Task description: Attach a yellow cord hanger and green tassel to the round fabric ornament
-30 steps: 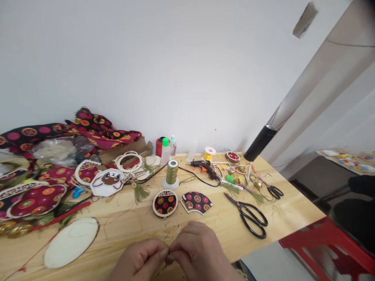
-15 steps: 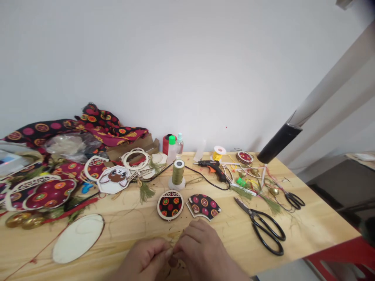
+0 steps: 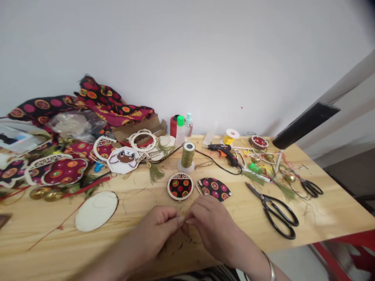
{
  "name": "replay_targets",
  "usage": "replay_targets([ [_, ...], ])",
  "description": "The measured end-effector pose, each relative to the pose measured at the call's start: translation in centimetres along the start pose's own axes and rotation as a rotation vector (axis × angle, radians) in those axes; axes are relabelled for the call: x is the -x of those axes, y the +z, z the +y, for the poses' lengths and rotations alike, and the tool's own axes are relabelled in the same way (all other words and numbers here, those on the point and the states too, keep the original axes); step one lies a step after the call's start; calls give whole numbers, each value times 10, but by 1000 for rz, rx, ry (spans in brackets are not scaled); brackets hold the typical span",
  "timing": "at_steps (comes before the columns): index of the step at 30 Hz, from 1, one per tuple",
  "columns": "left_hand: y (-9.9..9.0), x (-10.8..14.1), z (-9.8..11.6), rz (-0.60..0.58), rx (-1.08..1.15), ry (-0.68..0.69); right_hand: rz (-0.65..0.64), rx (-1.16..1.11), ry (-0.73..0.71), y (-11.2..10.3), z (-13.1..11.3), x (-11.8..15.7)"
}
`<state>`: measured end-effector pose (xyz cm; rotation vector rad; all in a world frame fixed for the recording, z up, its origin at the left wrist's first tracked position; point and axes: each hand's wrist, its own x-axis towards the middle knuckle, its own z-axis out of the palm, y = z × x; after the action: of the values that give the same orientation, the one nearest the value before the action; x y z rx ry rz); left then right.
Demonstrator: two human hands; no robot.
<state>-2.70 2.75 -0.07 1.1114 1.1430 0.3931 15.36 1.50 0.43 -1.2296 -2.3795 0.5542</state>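
My left hand (image 3: 162,230) and my right hand (image 3: 209,224) meet fingertip to fingertip over the near middle of the table. Both are closed in a pinch; whatever lies between the fingers is too small and hidden to name. Just beyond them lies a round wooden-framed ornament (image 3: 180,188) with dark patterned fabric. A fan-shaped fabric piece (image 3: 215,189) rests past my right hand, close to its knuckles. Behind the round ornament stands a spool of olive thread (image 3: 188,156). Dark scraps (image 3: 187,244) are scattered on the wood below my fingers.
Large black-handled scissors (image 3: 278,210) lie at right, with smaller scissors (image 3: 312,188) beyond. A glue gun (image 3: 224,151) and its cable sit behind. An oval white board (image 3: 96,210) is at left, near piled fabric (image 3: 108,101) and a sheep-face octagon (image 3: 123,160).
The view has tilted down and shifted, so the tabletop things appear higher and further right. More of both forearms and a bracelet now show. The hands stay pinched together.
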Motion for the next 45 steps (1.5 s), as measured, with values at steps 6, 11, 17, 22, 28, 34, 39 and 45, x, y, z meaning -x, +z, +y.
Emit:
replay_targets([
  [6, -1, 0, 9, -54, 340, -55, -94, -125, 30, -20, -3, -9],
  [11, -2, 1, 9, -109, 497, -93, -120, -174, 49, -22, -1, -10],
  [17, 0, 1, 5, -83, 509, -68, -111, -211, 74, -21, 0, -10],
  [22, 0, 2, 7, -26, 433, -30, -39, -308, 120, -16, 0, -9],
  [28, 0, 3, 7, -21, 371, 16, 25, -427, 150, -15, -1, -6],
  [34, 2, 6, 10, 3, 290, 22, 47, -390, 111, -16, -1, -4],
  [39, 1, 7, 4, -23, 294, 40, 47, -311, 51, -17, -1, -3],
  [45, 1, 9, 6, -47, 322, 28, -9, -245, 38, -20, -3, -3],
])
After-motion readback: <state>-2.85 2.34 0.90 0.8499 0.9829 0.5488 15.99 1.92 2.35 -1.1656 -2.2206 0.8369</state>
